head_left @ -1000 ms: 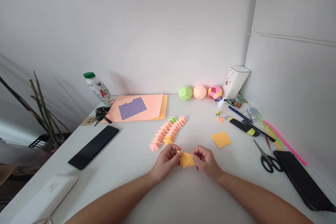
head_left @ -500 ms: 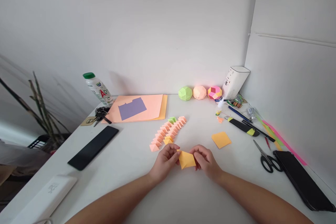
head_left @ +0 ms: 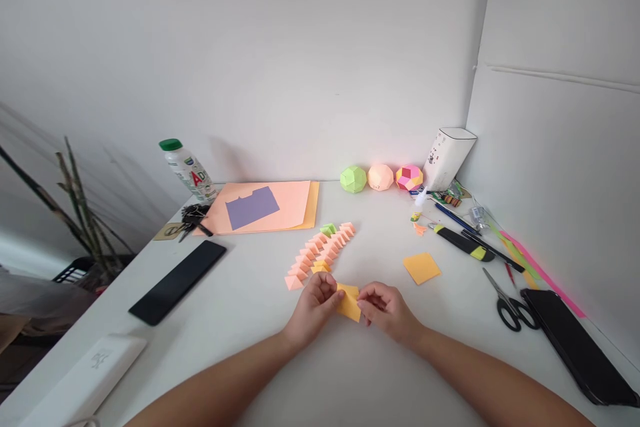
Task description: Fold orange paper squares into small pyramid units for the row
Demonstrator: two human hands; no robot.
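A small piece of yellow-orange folded paper (head_left: 349, 305) is held up between my two hands above the table. My left hand (head_left: 316, 303) pinches its left side, thumb on top. At its right edge, my right hand (head_left: 387, 310) grips the paper between thumb and fingers. Just beyond my left hand lie two rows of folded paper pieces (head_left: 313, 253), mostly peach, with a few green and yellow ones. A flat stack of yellow-orange paper squares (head_left: 421, 268) rests to the right of my hands.
Left are a black phone (head_left: 179, 282), a white power bank (head_left: 95, 377), a bottle (head_left: 187, 170) and peach sheets (head_left: 295, 203). Paper balls (head_left: 381, 177) line the wall. Right lie scissors (head_left: 509, 307), a utility knife (head_left: 463, 242), a glue bottle (head_left: 419, 205) and a black case (head_left: 575, 343).
The yellow paper has turned and looks narrower between my hands. My right hand has moved slightly left, its fingers shifting along the paper's right edge.
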